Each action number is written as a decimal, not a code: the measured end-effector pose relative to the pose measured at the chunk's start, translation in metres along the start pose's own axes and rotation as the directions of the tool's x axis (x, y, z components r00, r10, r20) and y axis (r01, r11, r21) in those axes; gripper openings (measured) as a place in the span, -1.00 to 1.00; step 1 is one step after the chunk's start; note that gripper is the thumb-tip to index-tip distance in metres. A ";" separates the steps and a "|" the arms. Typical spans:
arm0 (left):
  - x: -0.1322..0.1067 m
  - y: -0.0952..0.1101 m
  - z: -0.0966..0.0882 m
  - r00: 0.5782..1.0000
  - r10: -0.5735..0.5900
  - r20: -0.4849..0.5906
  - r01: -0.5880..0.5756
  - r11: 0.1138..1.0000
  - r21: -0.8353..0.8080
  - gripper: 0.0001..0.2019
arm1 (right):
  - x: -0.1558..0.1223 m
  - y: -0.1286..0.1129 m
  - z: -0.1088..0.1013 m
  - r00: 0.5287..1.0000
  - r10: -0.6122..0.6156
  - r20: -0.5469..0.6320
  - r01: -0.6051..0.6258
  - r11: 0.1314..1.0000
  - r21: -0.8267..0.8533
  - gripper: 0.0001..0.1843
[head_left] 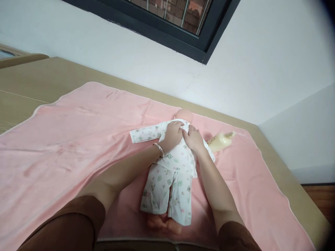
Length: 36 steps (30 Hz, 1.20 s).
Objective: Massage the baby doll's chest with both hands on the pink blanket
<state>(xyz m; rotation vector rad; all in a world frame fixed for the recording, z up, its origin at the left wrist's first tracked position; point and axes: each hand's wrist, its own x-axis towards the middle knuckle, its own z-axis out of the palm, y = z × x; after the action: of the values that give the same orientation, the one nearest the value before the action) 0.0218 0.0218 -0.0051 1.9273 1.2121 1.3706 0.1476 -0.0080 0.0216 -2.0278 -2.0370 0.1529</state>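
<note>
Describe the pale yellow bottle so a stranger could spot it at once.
Find the big pink blanket spread below the dark-framed window. On it lies a doll in white printed clothes; look beside its sleeve at the picture's right. The bottle lies there, set apart by its pale yellow, glossy surface, unlike the white clothes and pink blanket around it.

"How's the light?"
"Soft, fairly bright; the wall (261, 52) glows pale at two o'clock."
"Glare, shadow?"
"A glint on the bottle (223, 141) at three; the blanket (78, 139) dims toward six."
"Sharpness?"
"The doll (178, 157) reads clearly; the view darkens and blurs at two and four."
</note>
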 end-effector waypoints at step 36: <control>-0.013 -0.037 -0.014 0.987 0.153 -0.039 -0.151 0.987 0.059 -0.40 | -0.026 -0.011 0.007 0.986 -0.120 -0.116 0.117 0.993 -0.028 -0.30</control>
<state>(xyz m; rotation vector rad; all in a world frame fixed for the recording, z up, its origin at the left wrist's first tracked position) -0.0068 0.0275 -0.0350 2.0755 1.1545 1.4773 0.1350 -0.0334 0.0145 -1.8735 -2.0867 -0.0102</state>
